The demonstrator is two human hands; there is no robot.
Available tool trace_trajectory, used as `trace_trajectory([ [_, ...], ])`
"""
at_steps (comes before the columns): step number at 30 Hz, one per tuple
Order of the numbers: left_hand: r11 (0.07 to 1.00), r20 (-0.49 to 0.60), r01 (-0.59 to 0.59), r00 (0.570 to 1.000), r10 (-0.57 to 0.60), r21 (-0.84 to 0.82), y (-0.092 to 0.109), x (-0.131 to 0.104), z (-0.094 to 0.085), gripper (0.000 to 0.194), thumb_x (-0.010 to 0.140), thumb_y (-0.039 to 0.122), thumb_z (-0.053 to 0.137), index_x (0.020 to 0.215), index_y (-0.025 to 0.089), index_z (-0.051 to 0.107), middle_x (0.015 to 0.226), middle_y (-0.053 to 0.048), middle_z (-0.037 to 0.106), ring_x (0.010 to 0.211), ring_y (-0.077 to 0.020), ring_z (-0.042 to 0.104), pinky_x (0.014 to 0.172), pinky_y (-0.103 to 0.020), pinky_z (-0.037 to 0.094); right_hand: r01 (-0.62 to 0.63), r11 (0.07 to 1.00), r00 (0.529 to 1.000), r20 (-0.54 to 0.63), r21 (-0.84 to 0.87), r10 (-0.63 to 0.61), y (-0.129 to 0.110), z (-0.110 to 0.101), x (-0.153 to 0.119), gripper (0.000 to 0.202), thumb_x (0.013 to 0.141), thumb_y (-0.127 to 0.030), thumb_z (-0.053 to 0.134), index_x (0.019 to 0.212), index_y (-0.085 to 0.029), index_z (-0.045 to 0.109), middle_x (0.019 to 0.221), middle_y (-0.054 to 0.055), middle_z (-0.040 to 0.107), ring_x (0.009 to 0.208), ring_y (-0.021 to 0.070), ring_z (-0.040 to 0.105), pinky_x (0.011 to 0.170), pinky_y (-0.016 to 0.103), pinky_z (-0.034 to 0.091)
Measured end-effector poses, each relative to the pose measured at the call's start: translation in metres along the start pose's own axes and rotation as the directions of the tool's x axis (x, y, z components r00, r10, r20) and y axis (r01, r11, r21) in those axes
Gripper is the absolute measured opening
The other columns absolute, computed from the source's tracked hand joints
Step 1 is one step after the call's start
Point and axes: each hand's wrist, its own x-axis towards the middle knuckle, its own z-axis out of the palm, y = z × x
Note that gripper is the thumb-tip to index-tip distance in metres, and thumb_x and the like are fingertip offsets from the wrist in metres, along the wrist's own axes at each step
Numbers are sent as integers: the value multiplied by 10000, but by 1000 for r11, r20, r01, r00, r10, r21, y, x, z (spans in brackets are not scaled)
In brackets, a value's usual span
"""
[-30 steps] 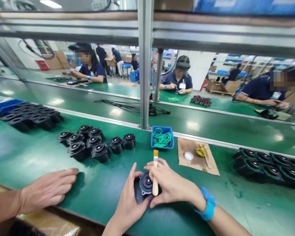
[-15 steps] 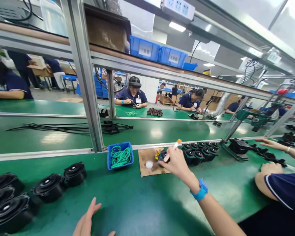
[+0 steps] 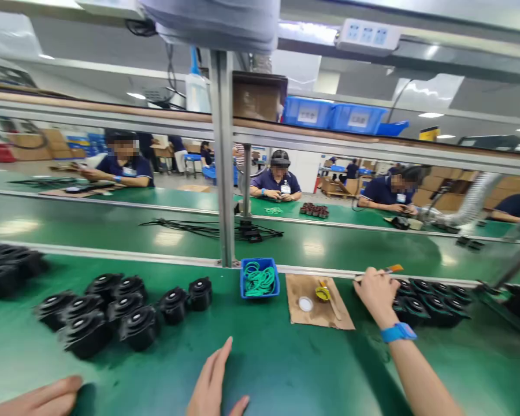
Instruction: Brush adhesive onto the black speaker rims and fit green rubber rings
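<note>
My right hand (image 3: 379, 294), with a blue wristband, holds a small brush with orange bristles (image 3: 395, 268). It is over the left end of a group of black round housings (image 3: 435, 303) with green rings. Something dark shows under its fingers, mostly hidden. On a cardboard sheet (image 3: 299, 286) to its left are a small yellow pot (image 3: 323, 294), a wooden stick (image 3: 335, 306) and a white round lid (image 3: 305, 304). My left hand (image 3: 212, 381) hovers low over the green bench, fingers stretched, nothing in it.
A blue bin (image 3: 260, 294) of green rubber rings stands behind the cardboard's left side. More black housings (image 3: 132, 309) are at left. Another person's hand (image 3: 43, 398) reaches in at lower left. A metal post (image 3: 225, 173) rises from the bench's back edge.
My view has turned left. My right hand has moved off the cardboard to the housings on its right, uncovering the yellow pot and stick. Another person's hand has come into view at left.
</note>
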Motion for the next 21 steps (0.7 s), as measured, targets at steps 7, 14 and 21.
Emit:
trace_trajectory([
  [7, 990, 114, 137, 985, -133, -28, 2, -3, 3, 909, 672, 89, 664, 1512, 281, 372, 1441, -131, 545, 1280, -325, 574, 1012, -413, 519, 287, 898, 954, -11, 334, -300, -61, -10, 5, 114, 878, -263, 510, 900, -163, 560, 899, 204, 678, 890, 374, 630, 744, 428, 431],
  [14, 995, 72, 80, 995, -75, -61, -2, -4, 13, 800, 741, 227, 706, 1486, 288, 422, 1387, -144, 574, 1254, -345, 586, 1005, -414, 519, 595, 530, 670, -9, 604, -743, -204, -11, -12, 33, 918, -173, 561, 945, -190, 569, 988, 47, 678, 908, 186, 647, 781, 291, 495],
  [21, 998, 80, -63, 995, 62, 16, -11, 6, -5, 746, 752, 278, 747, 1447, 261, 475, 1375, -162, 581, 1277, -344, 572, 1040, -444, 508, 634, 430, 561, 1, 643, -828, -254, 4, -12, 240, 970, -371, 610, 887, -147, 629, 827, -5, 637, 729, 147, 621, 722, 327, 524],
])
